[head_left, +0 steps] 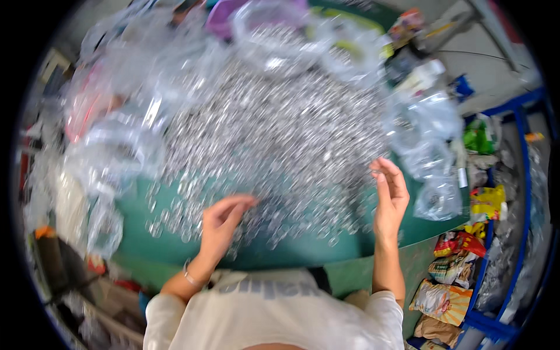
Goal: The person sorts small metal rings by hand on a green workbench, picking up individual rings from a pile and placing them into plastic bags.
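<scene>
A wide heap of small, shiny, silvery ring-like pieces (280, 122) covers much of the green table (169, 251), blurred in the picture. My left hand (220, 224) is at the near edge of the heap, fingers and thumb drawn together and pointing right over the loose pieces. Over the heap's right side is my right hand (392, 198), its fingers curled toward the thumb. Whatever either hand pinches is too small and blurred to make out. A thin bracelet (190, 274) circles my left wrist.
Clear plastic bags (116, 151) crowd the table's left side. More bags (429, 146) lie along the right edge. At the far side are a purple basin (220, 17) and a bag of pieces (274, 38). A blue rack (522, 221) and colourful packets (446, 300) stand at right.
</scene>
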Demonstrator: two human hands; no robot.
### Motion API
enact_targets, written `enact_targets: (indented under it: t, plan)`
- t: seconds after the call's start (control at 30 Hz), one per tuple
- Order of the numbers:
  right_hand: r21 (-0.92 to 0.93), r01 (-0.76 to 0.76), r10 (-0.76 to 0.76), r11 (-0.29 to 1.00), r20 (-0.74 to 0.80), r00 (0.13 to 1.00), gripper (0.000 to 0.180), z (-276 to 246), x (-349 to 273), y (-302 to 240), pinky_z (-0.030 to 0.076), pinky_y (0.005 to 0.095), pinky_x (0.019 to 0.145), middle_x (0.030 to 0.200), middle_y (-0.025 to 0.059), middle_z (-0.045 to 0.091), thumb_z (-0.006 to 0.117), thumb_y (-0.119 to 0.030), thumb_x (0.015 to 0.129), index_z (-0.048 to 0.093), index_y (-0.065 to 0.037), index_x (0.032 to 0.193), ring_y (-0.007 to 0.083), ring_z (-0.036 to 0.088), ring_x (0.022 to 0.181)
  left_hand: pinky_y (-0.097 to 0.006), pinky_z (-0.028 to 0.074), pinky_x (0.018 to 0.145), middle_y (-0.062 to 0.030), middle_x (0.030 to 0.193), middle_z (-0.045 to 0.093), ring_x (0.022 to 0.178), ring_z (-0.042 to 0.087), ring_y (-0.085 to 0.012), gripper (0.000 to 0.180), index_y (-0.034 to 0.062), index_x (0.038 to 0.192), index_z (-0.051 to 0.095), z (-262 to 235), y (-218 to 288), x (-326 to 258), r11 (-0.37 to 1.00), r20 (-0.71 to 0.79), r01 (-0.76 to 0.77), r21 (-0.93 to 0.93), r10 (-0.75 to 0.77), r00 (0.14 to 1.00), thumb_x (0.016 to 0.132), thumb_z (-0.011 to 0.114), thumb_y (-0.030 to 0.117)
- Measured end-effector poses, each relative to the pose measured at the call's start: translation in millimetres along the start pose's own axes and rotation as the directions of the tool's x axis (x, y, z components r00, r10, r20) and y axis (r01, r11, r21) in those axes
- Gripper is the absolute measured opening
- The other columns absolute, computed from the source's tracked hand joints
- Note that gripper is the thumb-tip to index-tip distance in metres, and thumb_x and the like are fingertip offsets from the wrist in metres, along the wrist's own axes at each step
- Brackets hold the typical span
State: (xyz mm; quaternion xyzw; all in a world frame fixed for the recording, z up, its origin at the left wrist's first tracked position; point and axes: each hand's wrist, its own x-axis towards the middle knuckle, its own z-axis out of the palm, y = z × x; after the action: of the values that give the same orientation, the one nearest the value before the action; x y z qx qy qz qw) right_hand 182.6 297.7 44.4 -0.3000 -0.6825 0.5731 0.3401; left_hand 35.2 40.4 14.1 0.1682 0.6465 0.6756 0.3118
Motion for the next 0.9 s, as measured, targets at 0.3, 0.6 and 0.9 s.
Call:
enact_targets:
  t: [0.3,0.6,0.9]
  plan:
    - [-0.442,0.377,-0.106,0.814,0.525,0.844,0.027,54,-108,25,0.045,0.0362,0.075,0.094,0.0115,0.063,0.072,-0.001,0.069,0.065,-0.002,0.096,0.029,0.056,0.084,-0.038,0.044,0.085,-0.0111,0.107,0.058,0.099,0.054,-0.0302,0.031,0.0053,0.101,0.063,-34,-31,-69,0.577,0.171,-0.371,0.728,0.37,0.913,0.071,0.071,0.002]
    - [-0.519,0.406,-0.202,0.753,0.405,0.892,0.024,25,-76,20,0.043,0.0377,0.084,0.105,0.0125,0.059,0.067,-0.003,0.076,0.063,-0.001,0.1,0.0301,0.054,0.095,-0.062,0.016,0.106,-0.0164,0.14,0.038,0.132,0.028,-0.0415,0.03,0.0058,0.104,0.063,-32,-58,-73,0.466,0.249,-0.359,0.809,0.281,0.927,0.074,0.066,-0.001]
    - [-0.921,0.204,-0.182,0.333,0.149,0.972,0.064,-33,66,50,0.015,0.0535,0.11,0.135,0.0231,0.042,0.057,-0.035,0.087,0.038,0.005,0.133,0.037,0.036,0.128,-0.06,0.016,0.107,-0.0204,0.133,0.044,0.129,0.033,-0.0439,0.025,0.0019,0.1,0.062,-32,-70,-70,0.479,0.13,-0.315,0.819,0.38,0.916,0.079,0.054,-0.008]
